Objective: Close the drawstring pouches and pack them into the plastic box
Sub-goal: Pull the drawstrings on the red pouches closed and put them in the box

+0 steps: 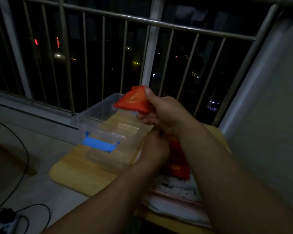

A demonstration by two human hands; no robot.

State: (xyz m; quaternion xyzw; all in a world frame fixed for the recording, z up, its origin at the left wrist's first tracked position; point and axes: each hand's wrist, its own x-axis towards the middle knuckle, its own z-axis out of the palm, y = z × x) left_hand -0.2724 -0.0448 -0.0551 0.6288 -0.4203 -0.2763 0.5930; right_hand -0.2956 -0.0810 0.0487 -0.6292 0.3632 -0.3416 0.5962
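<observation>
My right hand (161, 110) pinches a red drawstring pouch (134, 100) with a gold print, holding it in the air over the far right rim of the clear plastic box (95, 115). The box stands open on the wooden table (78, 171), with a blue latch (98, 144) on its near side. My left hand (155, 147) lies lower, beside the box's right wall, fingers curled at the top of another red pouch (178, 164) that lies on the table. My right forearm hides most of that grip.
White printed cloth or paper (172, 191) lies under the second pouch at the table's near right. A metal window railing (142, 21) runs behind the box. A wall (269, 115) stands to the right. Black cables (24, 149) and a power strip (7, 220) lie on the floor at left.
</observation>
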